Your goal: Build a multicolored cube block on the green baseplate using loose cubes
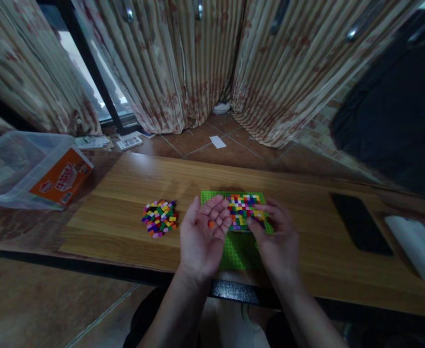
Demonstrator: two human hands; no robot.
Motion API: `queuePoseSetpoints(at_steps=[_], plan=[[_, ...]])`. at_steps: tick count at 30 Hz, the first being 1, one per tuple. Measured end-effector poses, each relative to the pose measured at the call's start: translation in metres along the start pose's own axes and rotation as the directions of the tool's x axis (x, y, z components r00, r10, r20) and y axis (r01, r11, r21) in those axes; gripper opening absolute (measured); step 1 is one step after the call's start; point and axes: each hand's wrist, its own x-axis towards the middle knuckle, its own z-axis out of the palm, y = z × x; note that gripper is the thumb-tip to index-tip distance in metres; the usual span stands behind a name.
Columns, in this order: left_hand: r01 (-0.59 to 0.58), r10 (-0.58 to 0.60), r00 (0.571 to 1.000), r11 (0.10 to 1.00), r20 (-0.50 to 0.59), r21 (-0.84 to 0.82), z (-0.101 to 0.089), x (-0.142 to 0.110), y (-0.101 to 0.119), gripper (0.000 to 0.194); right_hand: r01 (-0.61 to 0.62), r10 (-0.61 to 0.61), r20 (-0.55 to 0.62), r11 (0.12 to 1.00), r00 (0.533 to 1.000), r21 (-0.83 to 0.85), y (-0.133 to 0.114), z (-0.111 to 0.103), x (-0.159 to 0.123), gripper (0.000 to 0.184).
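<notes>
A green baseplate (212, 197) lies on the wooden table (125, 193), its far part covered with a patch of small coloured bricks (244, 205). My left hand (203, 237) is palm up over the plate's left edge, fingers cupped, with a small orange brick (211, 224) resting in the palm. My right hand (275, 237) is on the plate's right side, fingertips pressed on the coloured bricks. A loose pile of coloured bricks (160, 218) sits on the table to the left of my left hand.
A clear plastic box (12, 166) with an orange label stands at the far left. A black phone (360, 222) and a white object (417, 246) lie at the right. Curtains hang beyond the table, with papers on the tiled floor.
</notes>
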Motion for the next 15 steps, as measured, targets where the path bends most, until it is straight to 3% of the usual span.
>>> queuePoseSetpoints(at_steps=[3,7,10,15], plan=[[0.000,0.000,0.999,1.000,0.049,0.000,0.002,-0.002,-0.001,0.045,0.210,-0.216,-0.029,0.968,0.976,-0.135,-0.023,-0.005,-0.002,0.019],[0.017,-0.020,0.992,1.000,0.124,0.025,0.004,-0.004,-0.003,0.048,0.407,-0.381,0.193,0.906,0.905,-0.121,-0.043,-0.003,-0.007,0.021],[0.024,-0.032,0.986,0.998,0.163,0.053,0.004,-0.005,-0.004,0.050,0.427,-0.384,0.286,0.898,0.878,-0.104,-0.045,0.001,-0.010,0.017],[-0.003,-0.029,0.976,0.990,0.217,0.144,0.007,-0.008,-0.009,0.044,0.376,-0.334,0.298,0.922,0.894,-0.093,-0.042,0.004,-0.009,0.018]])
